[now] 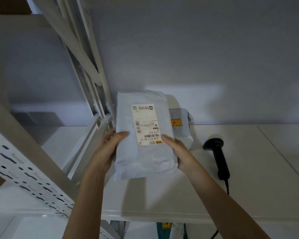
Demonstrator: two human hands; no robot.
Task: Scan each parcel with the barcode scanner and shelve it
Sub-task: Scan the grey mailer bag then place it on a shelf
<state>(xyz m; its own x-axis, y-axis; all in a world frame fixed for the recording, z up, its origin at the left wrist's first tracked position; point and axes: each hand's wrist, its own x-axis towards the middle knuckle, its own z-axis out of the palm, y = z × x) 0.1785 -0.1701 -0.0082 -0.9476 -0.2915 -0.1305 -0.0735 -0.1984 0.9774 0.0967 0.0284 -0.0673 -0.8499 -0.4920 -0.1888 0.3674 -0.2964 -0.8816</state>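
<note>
While both hands are gripping it from opposite sides, a pale grey parcel [143,135] is being held up just above the white table [248,169], near the table's back left corner and close to the wall. Its white shipping label [146,124] is facing the camera, with barcodes and printed text reading upside down. The left hand [109,149] is clamping the parcel's left edge, thumb lying across the front face and fingers wrapping behind it. The right hand [178,152] is pinching the lower right edge, thumb touching the corner of the label and the remaining fingers curling underneath. Just behind and to the right of the held parcel, a second grey parcel [179,123] is lying against the wall, showing a small yellow and red sticker [176,122]. Farther right, well apart from both hands, a black barcode scanner [217,156] is resting on the table, its cable [227,187] trailing toward the front edge. To the left, a white metal shelving rack [33,161] with perforated uprights is rising beside the table.
</note>
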